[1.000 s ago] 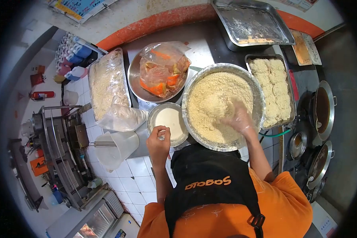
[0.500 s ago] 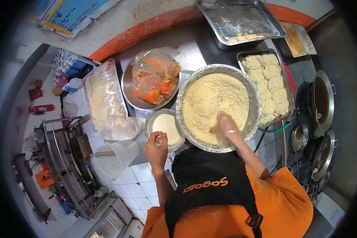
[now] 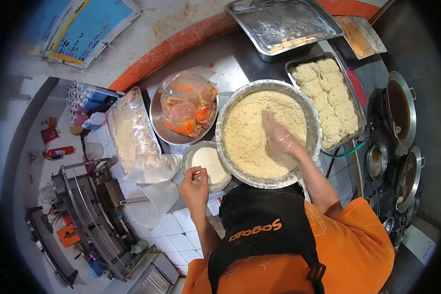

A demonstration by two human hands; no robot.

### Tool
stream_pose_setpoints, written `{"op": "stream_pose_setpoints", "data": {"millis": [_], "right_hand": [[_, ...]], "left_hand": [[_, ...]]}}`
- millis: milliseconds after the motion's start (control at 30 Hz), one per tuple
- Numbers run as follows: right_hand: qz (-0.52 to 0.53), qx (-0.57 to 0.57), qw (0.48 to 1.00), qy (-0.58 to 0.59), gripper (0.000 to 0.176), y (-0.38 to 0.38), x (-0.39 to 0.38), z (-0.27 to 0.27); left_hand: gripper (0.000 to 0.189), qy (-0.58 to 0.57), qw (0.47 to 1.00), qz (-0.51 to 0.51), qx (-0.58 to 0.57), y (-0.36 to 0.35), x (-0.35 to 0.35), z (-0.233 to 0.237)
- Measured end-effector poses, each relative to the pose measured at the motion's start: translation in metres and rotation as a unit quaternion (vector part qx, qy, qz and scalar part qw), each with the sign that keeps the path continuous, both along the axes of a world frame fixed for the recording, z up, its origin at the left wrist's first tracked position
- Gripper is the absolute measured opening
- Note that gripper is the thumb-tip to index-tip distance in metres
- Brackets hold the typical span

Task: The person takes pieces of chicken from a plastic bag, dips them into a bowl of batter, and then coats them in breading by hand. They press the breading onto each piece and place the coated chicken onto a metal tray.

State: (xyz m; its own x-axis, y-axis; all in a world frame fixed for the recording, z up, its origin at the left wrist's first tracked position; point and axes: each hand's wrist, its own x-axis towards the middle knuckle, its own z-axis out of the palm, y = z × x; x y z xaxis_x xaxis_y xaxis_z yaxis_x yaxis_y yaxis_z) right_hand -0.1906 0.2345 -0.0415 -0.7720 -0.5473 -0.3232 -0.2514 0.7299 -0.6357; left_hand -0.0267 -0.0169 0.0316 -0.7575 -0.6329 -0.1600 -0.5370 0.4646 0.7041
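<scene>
My right hand (image 3: 281, 136) lies stretched over the pale breadcrumbs (image 3: 250, 137), palm down and somewhat blurred, its fingers reaching toward the middle of the heap. A large, flour-dusted metal basin (image 3: 221, 152) holds these crumbs. To its left, my left hand (image 3: 195, 188) is raised at the near edge of a smaller bowl (image 3: 187, 158) of white batter (image 3: 208, 164). Its fingers curl in against the thumb, with nothing showing between them.
A tray of crumb-coated pieces (image 3: 326, 100) sits right of the basin. Behind the batter are a metal bowl (image 3: 154, 115) with plastic-bagged food and a plastic-covered tray (image 3: 132, 125). A clear pitcher (image 3: 154, 201) stands at lower left. Pans of oil (image 3: 399, 112) line the right side.
My right hand has come up out of the crumbs near the basin's front and moved toward its middle, fingers now stretched. My left hand keeps its curled pose beside the batter bowl.
</scene>
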Motion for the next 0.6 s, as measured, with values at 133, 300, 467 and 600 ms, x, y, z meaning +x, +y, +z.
{"op": "stream_pose_setpoints", "data": {"millis": [133,300,467,600], "right_hand": [[-0.255,-0.070,0.950,-0.164,0.069,0.014,-0.012,0.037],[-0.198,0.058,0.974,-0.088,0.080,-0.010,-0.005,-0.051],[-0.244,-0.285,0.913,-0.163,0.076,-0.005,-0.011,-0.059],[-0.352,-0.362,0.850,-0.153,0.068,0.001,-0.005,-0.032]], "left_hand": [[0.016,0.033,0.999,-0.029,-0.012,-0.009,-0.010,-0.004],[0.014,0.151,0.987,-0.056,-0.023,-0.038,-0.066,0.011],[0.015,0.183,0.975,-0.119,-0.049,-0.080,-0.145,0.016],[0.016,0.088,0.946,-0.282,-0.134,-0.111,-0.199,-0.007]]}}
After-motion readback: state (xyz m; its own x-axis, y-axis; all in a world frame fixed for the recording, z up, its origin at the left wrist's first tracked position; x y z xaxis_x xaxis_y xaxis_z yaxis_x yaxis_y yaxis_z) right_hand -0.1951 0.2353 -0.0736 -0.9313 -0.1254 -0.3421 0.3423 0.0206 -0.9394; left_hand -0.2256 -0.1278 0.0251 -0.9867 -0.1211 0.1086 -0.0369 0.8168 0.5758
